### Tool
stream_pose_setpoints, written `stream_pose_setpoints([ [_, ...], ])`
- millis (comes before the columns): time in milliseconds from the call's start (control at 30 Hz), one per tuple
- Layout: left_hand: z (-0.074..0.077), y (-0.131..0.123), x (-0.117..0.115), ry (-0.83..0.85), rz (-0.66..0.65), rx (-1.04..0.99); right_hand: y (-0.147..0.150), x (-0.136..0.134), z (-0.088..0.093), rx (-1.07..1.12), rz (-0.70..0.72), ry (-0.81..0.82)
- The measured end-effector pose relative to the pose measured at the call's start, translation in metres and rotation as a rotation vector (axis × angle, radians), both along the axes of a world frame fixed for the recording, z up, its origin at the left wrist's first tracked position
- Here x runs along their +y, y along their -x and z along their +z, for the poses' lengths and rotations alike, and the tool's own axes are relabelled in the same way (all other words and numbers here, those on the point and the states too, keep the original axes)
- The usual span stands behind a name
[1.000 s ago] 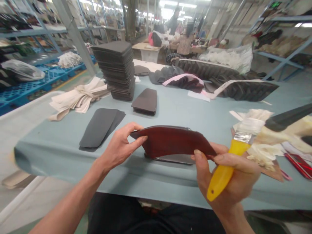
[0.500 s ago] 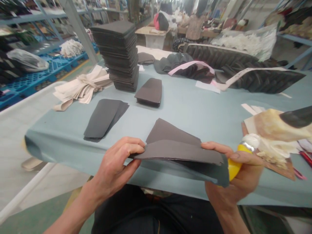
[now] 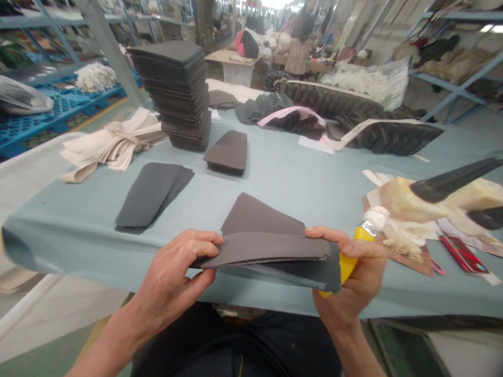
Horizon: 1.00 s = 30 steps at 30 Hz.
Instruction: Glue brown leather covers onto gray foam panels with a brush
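Observation:
My left hand (image 3: pixel 173 277) pinches the left end of a few dark grey-brown flat panels (image 3: pixel 267 247), thumb below and fingers on top. They are held above the table's front edge, slightly fanned apart along the side towards me. My right hand (image 3: pixel 356 280) grips their right end and also holds a yellow-handled brush (image 3: pixel 349 261), its whitish bristles pointing up and away. Just behind the held panels lies another brown-grey panel (image 3: pixel 259 213). Farther back rest a fanned pair of dark panels (image 3: pixel 151 196) and a small neat pile of panels (image 3: pixel 227 152).
A tall stack of dark panels (image 3: pixel 176 94) stands at the back left beside tied cream strips (image 3: pixel 113 144). Dark overlapping pieces (image 3: pixel 393 136) line the back right. To the right are a glue-stained container (image 3: pixel 404 201) with black handles and a red box (image 3: pixel 463 254).
The view has turned slightly right, so everything sits farther left. Both hands keep their hold on the panels, and the brush stays in my right hand.

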State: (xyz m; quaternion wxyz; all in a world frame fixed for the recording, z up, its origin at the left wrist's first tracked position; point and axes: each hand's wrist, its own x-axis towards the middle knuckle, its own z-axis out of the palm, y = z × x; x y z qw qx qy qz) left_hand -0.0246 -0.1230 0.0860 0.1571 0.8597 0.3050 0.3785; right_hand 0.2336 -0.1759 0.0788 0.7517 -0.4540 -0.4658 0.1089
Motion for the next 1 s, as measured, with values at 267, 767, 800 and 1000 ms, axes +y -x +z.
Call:
stream_pose_setpoints([
  [267,0.012,0.007,0.016,0.085,-0.054,0.03,-0.011,-0.006,0.008,-0.178,0.009,0.017],
  [767,0.034,-0.025,-0.02,0.339,-0.088,0.002,-0.018,0.012,0.055,-0.154,-0.2,0.192],
  [800,0.031,-0.03,-0.025,0.37,-0.104,-0.021,-0.016,0.015,0.054,-0.091,-0.195,0.222],
  [1000,0.011,-0.063,-0.055,0.465,-0.12,-0.177,0.0,0.031,0.048,0.152,-0.144,0.299],
])
